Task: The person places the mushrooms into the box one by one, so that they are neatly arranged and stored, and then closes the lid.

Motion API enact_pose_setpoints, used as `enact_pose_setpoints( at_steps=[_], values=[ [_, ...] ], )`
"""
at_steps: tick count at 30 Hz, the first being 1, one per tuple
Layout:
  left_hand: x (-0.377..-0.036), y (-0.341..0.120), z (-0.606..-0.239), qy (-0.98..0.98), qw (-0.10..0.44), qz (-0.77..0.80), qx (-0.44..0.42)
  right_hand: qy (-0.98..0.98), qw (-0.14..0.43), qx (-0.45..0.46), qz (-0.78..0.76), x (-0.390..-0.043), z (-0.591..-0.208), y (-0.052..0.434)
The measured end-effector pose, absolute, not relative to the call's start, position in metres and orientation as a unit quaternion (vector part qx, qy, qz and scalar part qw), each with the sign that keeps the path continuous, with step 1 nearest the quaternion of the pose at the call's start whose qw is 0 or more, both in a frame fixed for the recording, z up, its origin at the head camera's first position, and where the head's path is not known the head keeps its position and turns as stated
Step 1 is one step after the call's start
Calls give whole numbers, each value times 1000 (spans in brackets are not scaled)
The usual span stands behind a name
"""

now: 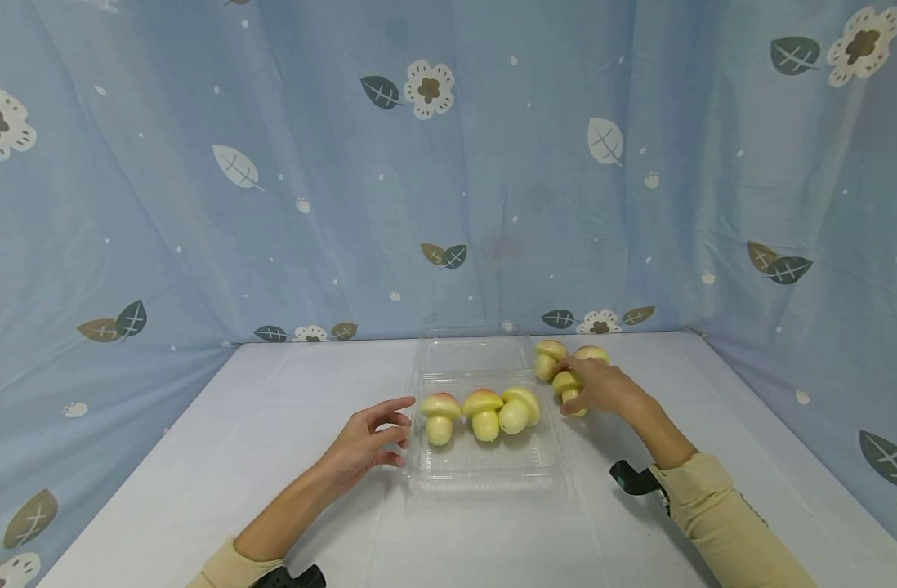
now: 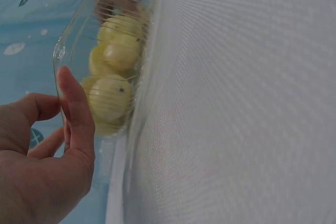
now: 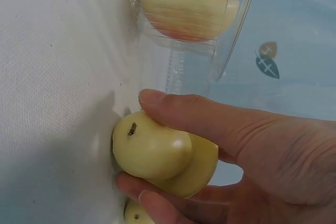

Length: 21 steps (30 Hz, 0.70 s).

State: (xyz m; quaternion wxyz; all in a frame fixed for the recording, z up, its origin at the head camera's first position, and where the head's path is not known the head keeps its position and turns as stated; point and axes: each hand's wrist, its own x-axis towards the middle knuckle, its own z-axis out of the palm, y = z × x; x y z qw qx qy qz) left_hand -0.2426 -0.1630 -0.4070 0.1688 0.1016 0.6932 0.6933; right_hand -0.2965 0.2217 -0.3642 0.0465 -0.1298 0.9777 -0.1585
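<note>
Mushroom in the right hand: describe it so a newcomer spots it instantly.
Start at the clear plastic clamshell tray mid-table, holding three toy mushrooms. Just right of it, outside, sits a cluster of three. The target mushroom is the nearest one, the only one in the right hand grip.

From the head view, the right hand (image 1: 599, 385) covers most of the toy mushroom (image 1: 568, 386) it grips, only bits of cap and stem peek out. Right wrist view chops off the mushroom in the clear clamshell tray (image 3: 231, 35) at the top edge, plus another one at the bottom edge. Left wrist view: the left hand (image 2: 47, 150) is cut off at the corner, and the far end of the tray is a blur, can't make out what's there.
</note>
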Motion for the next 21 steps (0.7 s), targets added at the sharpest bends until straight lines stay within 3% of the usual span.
enact_pose_setpoints(
  at_steps=[21],
  values=[
    [-243,-162,-407,693,167,696,93,978,18,-143,-152,-291,-354,223]
  ],
)
